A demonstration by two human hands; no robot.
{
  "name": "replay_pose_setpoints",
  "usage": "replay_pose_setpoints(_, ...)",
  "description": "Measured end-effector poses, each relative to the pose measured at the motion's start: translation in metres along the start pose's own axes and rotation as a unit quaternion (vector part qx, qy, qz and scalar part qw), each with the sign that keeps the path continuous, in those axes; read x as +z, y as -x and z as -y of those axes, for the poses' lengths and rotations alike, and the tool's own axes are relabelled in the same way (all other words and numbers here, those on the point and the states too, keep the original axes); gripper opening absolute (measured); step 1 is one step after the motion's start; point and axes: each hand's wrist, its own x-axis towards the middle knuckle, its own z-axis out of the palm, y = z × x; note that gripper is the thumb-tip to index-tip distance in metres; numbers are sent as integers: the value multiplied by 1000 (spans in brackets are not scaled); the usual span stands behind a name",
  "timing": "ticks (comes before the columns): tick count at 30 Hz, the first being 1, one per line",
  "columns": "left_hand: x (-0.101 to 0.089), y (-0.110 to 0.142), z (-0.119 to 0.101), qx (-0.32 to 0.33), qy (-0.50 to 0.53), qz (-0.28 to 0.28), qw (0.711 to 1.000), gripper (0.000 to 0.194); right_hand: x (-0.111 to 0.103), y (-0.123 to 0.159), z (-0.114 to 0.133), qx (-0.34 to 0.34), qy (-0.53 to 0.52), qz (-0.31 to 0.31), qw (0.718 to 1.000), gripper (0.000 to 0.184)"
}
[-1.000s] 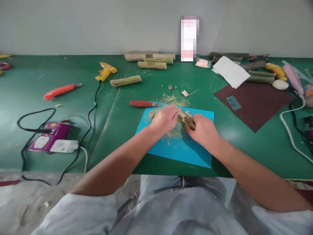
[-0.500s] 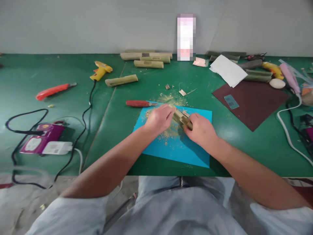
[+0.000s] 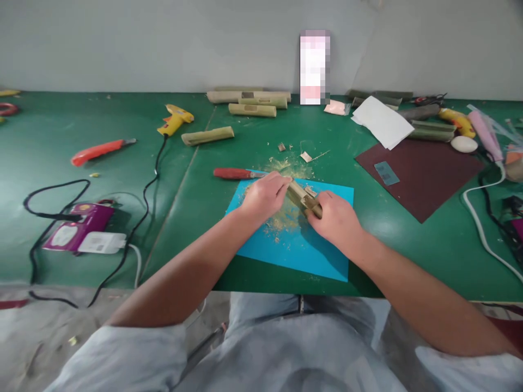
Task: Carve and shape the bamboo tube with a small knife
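Both hands are closed on one piece of bamboo [image 3: 300, 195], a tube with a notch cut near its right end. It is held slanting over a blue sheet [image 3: 314, 256] strewn with shavings. My left hand [image 3: 267, 193] pinches the far upper end; whether its fingertips also hold something small is hidden. My right hand [image 3: 335, 215] grips the nearer end, thumb below and fingers above. Just beyond my left hand lies a red-handled knife [image 3: 232, 173], its blade partly covered by that hand.
More bamboo tubes [image 3: 252, 110] lie along the wall, and another tube [image 3: 207, 135] nearer. A yellow glue gun [image 3: 175, 120], an orange cutter [image 3: 102, 151] and a corded purple power strip [image 3: 79, 226] are left. Right are brown sandpaper [image 3: 425, 179] and white paper [image 3: 382, 122].
The view has shifted slightly, so the table items appear a little to the right. Both hands keep their hold on the bamboo, with hardly any movement.
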Motion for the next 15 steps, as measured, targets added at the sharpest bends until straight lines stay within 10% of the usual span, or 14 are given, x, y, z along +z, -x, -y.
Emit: replay_pose_setpoints(15,-1,1,8,0,9,-32,999,25,-2,0,1,4,-10,8,1000,14)
